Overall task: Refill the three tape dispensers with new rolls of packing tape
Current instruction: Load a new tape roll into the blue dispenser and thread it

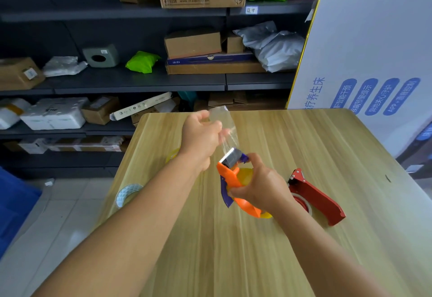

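My right hand (261, 185) grips an orange and purple tape dispenser (230, 176) above the wooden table (315, 147), with a yellowish tape roll (245, 176) seated in it. My left hand (201, 137) pinches a strip of clear tape (224, 123) pulled up and away from the dispenser's toothed blade. A red dispenser (315, 197) lies on the table to the right, a roll core showing under it. A clear tape roll (127, 195) sits at the table's left edge. Another yellowish roll (172, 154) peeks out behind my left wrist.
Dark shelves (140, 81) full of cardboard boxes and parcels stand behind the table. A large white printed carton (374, 51) leans at the right. A blue bin (14, 203) is on the floor at the left.
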Available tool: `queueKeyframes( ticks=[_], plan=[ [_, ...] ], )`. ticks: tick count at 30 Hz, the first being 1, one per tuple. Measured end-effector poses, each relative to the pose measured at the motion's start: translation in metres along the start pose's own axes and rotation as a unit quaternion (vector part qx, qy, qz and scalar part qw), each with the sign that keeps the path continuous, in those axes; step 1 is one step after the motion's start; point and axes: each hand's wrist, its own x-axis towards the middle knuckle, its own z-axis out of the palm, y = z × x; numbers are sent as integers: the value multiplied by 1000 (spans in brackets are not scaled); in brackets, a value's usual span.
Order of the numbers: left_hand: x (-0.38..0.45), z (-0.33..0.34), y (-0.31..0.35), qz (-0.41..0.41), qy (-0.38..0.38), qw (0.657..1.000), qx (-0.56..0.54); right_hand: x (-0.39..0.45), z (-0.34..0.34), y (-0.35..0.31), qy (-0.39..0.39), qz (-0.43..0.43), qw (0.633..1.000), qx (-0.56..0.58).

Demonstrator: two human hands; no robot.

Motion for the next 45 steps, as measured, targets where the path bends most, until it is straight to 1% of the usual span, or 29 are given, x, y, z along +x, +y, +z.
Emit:
queueKeyframes(
  ticks=[3,6,9,11,14,16,18,22,24,28,31,36,39,41,43,45],
  plan=[
    [3,2,7,43,-3,999,8,1,-4,3,-4,2,1000,-10],
    [2,5,7,64,-1,998,5,-1,-7,1,-6,-1,1000,-7],
    [1,5,6,67,8,997,-26,-3,-11,2,-6,-3,1000,6],
    [3,4,8,55,20,997,-48,-4,-11,4,6,-19,1000,10],
    [8,3,14,30,44,996,-76,-6,-6,5,69,-57,996,28],
    [11,-1,17,24,61,994,-85,-9,-2,7,128,-99,985,67],
    [12,-5,17,17,76,993,-90,-11,1,10,169,-139,972,82],
    [12,-9,15,9,92,990,-104,-13,4,18,216,-221,950,36],
    [11,-8,15,12,91,991,-98,-12,5,20,213,-241,947,20],
    [11,-5,21,40,94,991,-91,-11,5,26,156,-208,965,33],
    [16,-8,34,71,98,988,-100,-17,9,40,127,-164,974,86],
    [15,1,39,86,67,988,-105,-21,15,42,126,-128,974,135],
    [15,-1,33,63,61,989,-118,-19,14,46,140,-115,973,145],
    [16,-4,26,49,64,991,-106,-19,14,49,146,-103,974,142],
    [14,-7,18,35,72,994,-68,-20,14,50,153,-87,974,140],
    [11,-10,9,-4,63,998,-4,-20,14,50,161,-72,974,143]
  ],
)
